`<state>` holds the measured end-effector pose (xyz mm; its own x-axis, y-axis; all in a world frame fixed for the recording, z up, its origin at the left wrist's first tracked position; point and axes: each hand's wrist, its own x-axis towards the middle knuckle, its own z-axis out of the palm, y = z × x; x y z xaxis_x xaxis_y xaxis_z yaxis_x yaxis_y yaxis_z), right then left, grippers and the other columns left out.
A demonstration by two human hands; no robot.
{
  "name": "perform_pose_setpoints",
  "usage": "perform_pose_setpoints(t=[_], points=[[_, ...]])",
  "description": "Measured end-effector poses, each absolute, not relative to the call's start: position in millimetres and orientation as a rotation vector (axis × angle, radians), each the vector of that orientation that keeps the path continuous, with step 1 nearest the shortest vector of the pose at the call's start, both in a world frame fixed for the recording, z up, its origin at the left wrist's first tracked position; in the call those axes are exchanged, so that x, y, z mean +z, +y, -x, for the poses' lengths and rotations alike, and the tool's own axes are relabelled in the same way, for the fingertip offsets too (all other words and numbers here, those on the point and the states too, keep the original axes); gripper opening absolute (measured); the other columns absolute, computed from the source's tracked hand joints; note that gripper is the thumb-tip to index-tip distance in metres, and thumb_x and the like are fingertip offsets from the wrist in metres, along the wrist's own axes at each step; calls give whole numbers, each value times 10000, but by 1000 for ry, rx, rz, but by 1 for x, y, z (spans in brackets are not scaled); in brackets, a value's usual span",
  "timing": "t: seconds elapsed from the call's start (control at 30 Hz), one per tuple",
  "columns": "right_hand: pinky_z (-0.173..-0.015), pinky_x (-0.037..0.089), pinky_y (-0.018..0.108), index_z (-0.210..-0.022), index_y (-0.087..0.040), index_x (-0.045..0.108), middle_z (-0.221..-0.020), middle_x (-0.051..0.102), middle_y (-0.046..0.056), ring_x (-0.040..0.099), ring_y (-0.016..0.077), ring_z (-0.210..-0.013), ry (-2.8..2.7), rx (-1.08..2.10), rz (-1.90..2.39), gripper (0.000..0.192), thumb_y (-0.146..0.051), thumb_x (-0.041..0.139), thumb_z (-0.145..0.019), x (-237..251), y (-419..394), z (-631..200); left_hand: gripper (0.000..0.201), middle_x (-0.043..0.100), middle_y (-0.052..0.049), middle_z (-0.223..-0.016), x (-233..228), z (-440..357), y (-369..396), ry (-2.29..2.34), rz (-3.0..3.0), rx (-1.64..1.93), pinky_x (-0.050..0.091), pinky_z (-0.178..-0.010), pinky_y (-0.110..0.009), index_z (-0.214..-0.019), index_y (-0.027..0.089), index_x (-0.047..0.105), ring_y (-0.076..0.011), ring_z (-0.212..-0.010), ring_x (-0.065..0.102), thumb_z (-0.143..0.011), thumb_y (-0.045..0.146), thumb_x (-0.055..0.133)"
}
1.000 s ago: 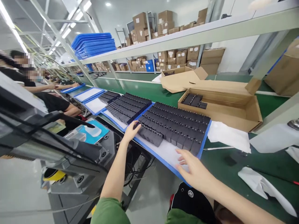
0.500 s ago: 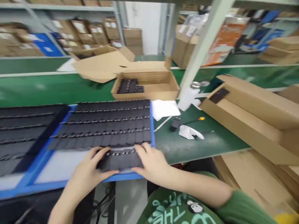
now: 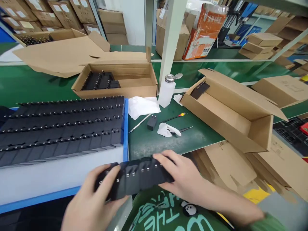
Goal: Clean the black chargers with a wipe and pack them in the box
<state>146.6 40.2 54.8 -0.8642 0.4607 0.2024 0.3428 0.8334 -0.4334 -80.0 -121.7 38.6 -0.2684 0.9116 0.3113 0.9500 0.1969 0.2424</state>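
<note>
A row of several black power adapters [image 3: 141, 175], with small metal prongs showing on top, is squeezed end to end between my two hands. At the row's left end, my left hand [image 3: 96, 192] grips with fingers above and thumb below. Around the right end closes my right hand [image 3: 179, 173]. The row hangs in the air over my lap, just past the right edge of the blue tray [image 3: 125, 128]. Inside that tray stand more black adapters [image 3: 62, 128] in packed rows, with a bare white strip along the front.
Behind the tray is an open cardboard box [image 3: 134, 91] partly filled with adapters. A longer open box [image 3: 231, 112] stands at the right. Between them are a white pump bottle [image 3: 166, 91], white tissue [image 3: 141, 107], a loose adapter [image 3: 151, 123] and tweezers [image 3: 186, 129]. A shelf post [image 3: 171, 45] rises behind.
My hands have lifted the row of adapters out of the tray's front and carried it to the right. The view has turned to the right too.
</note>
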Motion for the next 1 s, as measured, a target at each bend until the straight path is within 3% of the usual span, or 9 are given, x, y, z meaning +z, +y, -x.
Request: perform_pose_setpoints(t=[0.13,0.33,0.5,0.7,0.83,0.93,1.0], points=[[-757,608,373,-1362,-249,479,-1181,653,110,706,238,-918,-2683,532,758,494,-276,626,-892,40,70,-193,441,613,-101,-1220,31,29,-70,-2385,1876,-505,541,-531,-304,-1203,295,557,-248,-811,703,-778,250,665],[-808,620,393,-1319,-270,535,-1191,660,85,707,253,-1006,-2586,768,777,507,-343,716,-851,30,106,-188,471,615,-91,-1144,47,29,-34,-2295,1869,-384,525,-484,-305,-1176,255,552,-226,-722,688,-767,358,760],[-742,630,396,-1340,-266,511,-1197,660,88,718,248,-932,-2619,714,798,548,-354,723,-843,23,103,-202,507,609,-91,-1141,46,21,-33,-2340,1933,-381,549,-502,-300,-1171,255,548,-227,-741,700,-736,337,796],[-753,625,394,-1375,-287,467,-1269,629,100,719,252,-945,-2763,628,820,528,-338,655,-885,6,125,-234,515,606,-109,-1131,5,-10,-19,-2410,1931,-417,527,-440,-270,-1181,228,545,-226,-749,705,-771,436,776],[-752,624,386,-1445,-318,413,-1368,581,108,709,275,-1039,-2821,639,809,571,-439,617,-926,5,137,-235,566,605,-124,-1153,-1,-13,-15,-2460,1884,-464,543,-446,-296,-1216,218,528,-252,-782,708,-812,565,721],[-721,629,377,-1505,-338,343,-1431,545,114,689,297,-1124,-2817,663,829,631,-508,582,-946,7,138,-234,766,578,-157,-1291,3,-4,-21,-2569,1958,-547,612,-556,-372,-1393,258,438,-328,-958,715,-796,663,699],[-764,633,386,-1557,-334,250,-1475,517,125,639,317,-1229,-2754,714,866,751,-545,604,-929,6,139,-236,902,543,-158,-1402,5,4,-27,-2651,2034,-706,640,-765,-444,-1517,315,302,-363,-1164,660,-789,648,720]])
